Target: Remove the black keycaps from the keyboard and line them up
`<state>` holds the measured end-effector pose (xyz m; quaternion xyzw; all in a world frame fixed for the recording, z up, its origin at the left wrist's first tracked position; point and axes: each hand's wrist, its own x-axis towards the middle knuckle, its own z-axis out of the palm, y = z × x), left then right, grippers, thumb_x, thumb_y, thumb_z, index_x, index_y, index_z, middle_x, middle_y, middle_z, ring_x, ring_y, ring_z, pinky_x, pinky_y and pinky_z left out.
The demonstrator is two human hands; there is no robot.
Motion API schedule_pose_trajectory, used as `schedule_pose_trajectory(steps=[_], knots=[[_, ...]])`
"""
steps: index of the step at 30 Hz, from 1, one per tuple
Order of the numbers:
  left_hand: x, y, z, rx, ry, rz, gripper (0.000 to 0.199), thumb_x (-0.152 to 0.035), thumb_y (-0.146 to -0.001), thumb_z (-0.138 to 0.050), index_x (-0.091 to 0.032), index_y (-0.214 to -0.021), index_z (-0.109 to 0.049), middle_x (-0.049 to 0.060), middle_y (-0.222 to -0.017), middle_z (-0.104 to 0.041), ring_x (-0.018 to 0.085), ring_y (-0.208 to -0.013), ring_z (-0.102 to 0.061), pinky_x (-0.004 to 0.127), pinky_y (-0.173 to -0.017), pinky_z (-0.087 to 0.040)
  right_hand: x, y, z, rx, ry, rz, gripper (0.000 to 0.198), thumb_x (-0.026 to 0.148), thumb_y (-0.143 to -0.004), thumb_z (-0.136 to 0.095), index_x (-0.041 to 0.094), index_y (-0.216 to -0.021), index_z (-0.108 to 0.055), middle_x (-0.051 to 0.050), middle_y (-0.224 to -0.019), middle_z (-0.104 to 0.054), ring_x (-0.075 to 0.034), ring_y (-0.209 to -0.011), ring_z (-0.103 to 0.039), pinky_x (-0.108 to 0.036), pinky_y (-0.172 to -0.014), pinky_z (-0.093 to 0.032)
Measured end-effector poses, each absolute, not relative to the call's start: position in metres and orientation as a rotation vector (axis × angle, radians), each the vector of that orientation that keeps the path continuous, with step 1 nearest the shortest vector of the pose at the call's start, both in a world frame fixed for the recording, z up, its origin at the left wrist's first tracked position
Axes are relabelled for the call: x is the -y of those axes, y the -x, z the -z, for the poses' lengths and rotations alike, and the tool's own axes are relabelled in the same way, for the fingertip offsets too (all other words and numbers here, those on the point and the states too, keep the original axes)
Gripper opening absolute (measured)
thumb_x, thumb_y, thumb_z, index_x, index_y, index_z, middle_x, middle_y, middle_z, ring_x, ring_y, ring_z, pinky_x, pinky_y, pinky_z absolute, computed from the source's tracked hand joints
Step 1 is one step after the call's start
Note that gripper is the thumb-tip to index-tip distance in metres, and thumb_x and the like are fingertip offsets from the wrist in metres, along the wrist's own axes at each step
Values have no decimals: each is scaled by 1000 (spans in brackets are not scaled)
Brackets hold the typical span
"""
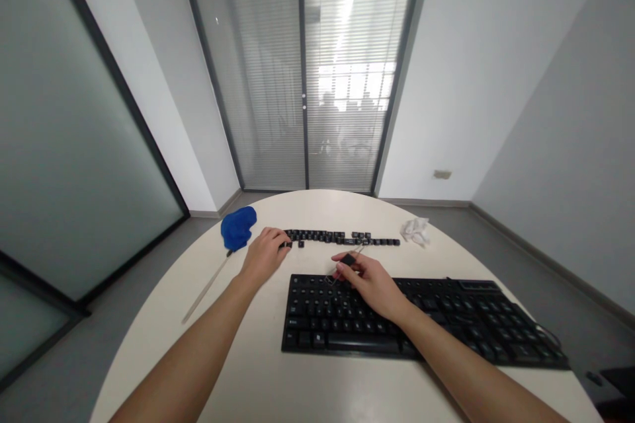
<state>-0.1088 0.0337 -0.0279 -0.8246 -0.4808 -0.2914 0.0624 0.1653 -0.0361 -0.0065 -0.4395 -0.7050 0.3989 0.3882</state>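
Note:
My right hand is closed round the black handle of a wire keycap puller, held just above the upper left part of a black keyboard. One wire end of the puller hangs over the top row of keys; the other points away from me. Farther left, my left hand pinches a black keycap at the table top. Beside its fingertips lies a single loose keycap. Behind it runs a line of loose black keycaps, stretching to the right.
A blue cloth lies left of my left hand, with a thin pale stick running from it toward me. Crumpled white tissue sits at the right. Everything stands on a round white table; a glass partition with blinds is behind.

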Motion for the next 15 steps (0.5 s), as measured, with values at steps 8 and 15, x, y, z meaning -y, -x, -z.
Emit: schedule_pose_trajectory(steps=[8, 15], knots=[[-37, 110, 33, 1473, 2441, 883, 10, -19, -86, -64, -22, -94, -70, 6, -106, -65, 26, -106, -54, 41, -94, -48, 36, -166, 7, 1802, 1118, -1004, 32, 43, -95, -55, 19, -112, -64, -5, -87, -75, -19, -82, -69, -28, -69, -50], [-39, 111, 36, 1480, 2422, 894, 10, -19, -85, -66, -22, -94, -69, 5, -107, -64, 25, -106, -54, 40, -94, -48, 36, -166, 8, 1802, 1125, -1001, 30, 42, -95, -55, 20, -112, -64, -5, -88, -75, -18, -82, -68, -28, -69, -50]])
